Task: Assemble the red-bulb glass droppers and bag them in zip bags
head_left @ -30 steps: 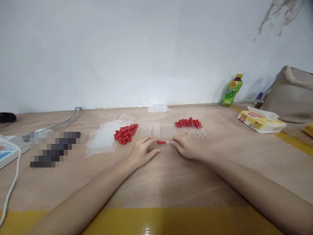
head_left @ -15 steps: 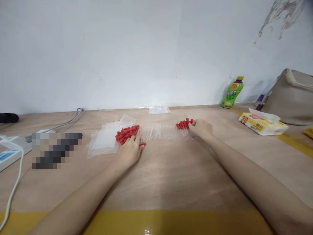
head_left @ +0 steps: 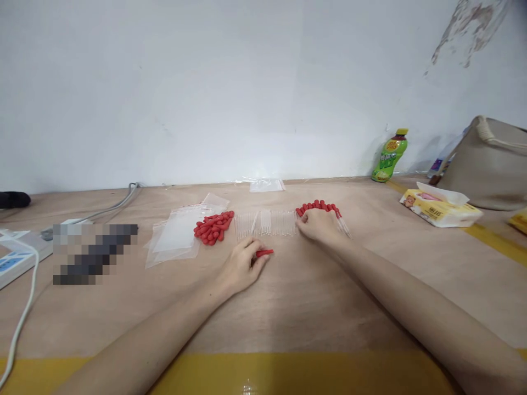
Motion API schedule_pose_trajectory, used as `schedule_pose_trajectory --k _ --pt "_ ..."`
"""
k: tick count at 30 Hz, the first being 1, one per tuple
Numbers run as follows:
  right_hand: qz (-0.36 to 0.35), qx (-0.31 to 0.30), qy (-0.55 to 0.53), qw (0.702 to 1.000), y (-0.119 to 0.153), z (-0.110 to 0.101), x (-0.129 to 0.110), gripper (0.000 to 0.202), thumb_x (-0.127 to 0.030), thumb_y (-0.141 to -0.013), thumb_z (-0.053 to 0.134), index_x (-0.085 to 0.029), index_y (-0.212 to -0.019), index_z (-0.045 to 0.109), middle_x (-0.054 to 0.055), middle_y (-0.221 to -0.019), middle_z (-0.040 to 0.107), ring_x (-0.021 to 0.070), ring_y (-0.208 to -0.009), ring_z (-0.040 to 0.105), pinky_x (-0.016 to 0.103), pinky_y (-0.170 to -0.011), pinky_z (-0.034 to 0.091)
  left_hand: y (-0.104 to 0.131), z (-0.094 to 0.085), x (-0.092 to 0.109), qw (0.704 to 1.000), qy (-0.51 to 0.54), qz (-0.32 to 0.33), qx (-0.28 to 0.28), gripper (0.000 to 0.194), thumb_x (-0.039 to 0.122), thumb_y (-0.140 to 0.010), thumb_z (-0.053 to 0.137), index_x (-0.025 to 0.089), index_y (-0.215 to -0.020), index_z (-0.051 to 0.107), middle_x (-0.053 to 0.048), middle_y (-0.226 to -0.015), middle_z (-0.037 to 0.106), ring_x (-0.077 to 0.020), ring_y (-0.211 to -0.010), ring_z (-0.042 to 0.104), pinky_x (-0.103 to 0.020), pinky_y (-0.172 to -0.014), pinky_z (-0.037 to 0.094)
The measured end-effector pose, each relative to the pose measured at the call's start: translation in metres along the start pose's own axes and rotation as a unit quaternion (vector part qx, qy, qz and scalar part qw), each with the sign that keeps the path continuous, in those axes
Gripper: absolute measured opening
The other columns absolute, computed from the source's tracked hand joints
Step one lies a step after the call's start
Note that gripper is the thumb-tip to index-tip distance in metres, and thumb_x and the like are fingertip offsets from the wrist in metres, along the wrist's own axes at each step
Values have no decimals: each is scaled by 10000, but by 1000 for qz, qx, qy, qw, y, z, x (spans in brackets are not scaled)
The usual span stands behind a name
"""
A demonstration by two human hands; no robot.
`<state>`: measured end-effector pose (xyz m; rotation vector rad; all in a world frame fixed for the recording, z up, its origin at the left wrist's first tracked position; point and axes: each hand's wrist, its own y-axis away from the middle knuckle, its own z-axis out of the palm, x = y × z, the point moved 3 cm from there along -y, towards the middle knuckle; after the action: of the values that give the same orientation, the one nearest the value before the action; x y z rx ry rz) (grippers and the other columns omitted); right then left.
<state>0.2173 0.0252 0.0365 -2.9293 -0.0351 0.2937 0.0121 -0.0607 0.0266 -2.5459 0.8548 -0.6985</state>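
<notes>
Midway across the bench (head_left: 288, 307), nearer its far edge than its front edge, the left hand (head_left: 245, 266) has its thumb and fingers clamped on a single red bulb (head_left: 265, 253), the bulb's slim end poking out to the right. The right hand (head_left: 321, 224) is bent over the red-topped droppers (head_left: 321, 205), its thumb and fingertips close together at the near end of the clear tubes (head_left: 284, 221); whether they pinch one, I cannot tell. The stage in hand looks like holding one loose bulb while the other hand reaches among the glassy pieces; moving such thin tubes calls, I judge, for a light pinch and a steady wrist. Left of the tubes lies the heap of red bulbs (head_left: 214, 227), just beside the flat clear bags (head_left: 175, 233); another small bag (head_left: 267, 185) rests by the far edge. As for labels, the green bottle (head_left: 389, 159) towards the far right corner bears a yellow emblem and pale lettering too small to read surely. The yellow tissue pack (head_left: 439, 208), by the right edge, shows a cartoon bear face and dark print I cannot make out. No writing shows on the droppers, bulbs or bags.
</notes>
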Motion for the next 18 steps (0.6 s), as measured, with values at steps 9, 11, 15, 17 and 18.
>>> schedule_pose_trajectory --k 9,11,15,17,18 --pt "52 -45 19 997 -12 8 -8 281 -316 -786 442 -127 -736 643 146 -801 635 258 -770 584 409 -746 312 -4 12 -14 985 143 -97 -26 129 282 -782 547 162 -827 545 4 -719 570 -95 -577 475 -214 -537 391" --pt "42 -46 18 998 -9 5 -11 275 -301 -796 435 -120 -735 633 148 -789 631 260 -771 583 401 -738 326 -4 12 -15 982 158 -102 -27 152 309 -776 559 162 -810 542 8 -713 568 -93 -578 472 -211 -535 389" --pt "-32 -16 -18 999 10 -3 -13 254 -252 -834 370 -117 -855 583 138 -827 622 222 -760 575 313 -658 366 -5 12 -16 978 181 -106 -20 176 333 -778 561 161 -812 546 5 -722 578 -98 -593 489 -211 -539 399" --pt "-123 18 -84 989 26 -5 -15 234 -234 -855 339 -123 -912 537 112 -828 616 182 -717 563 276 -623 376 -5 12 -15 977 189 -101 -20 181 328 -789 548 162 -859 563 -7 -757 603 -109 -620 519 -223 -568 419" --pt "-175 33 -118 977 35 -4 -15 219 -231 -862 337 -130 -925 521 99 -827 613 169 -710 557 266 -623 382 -6 12 -15 977 189 -96 -20 188 326 -799 536 165 -887 573 -14 -788 618 -117 -649 538 -232 -594 429"
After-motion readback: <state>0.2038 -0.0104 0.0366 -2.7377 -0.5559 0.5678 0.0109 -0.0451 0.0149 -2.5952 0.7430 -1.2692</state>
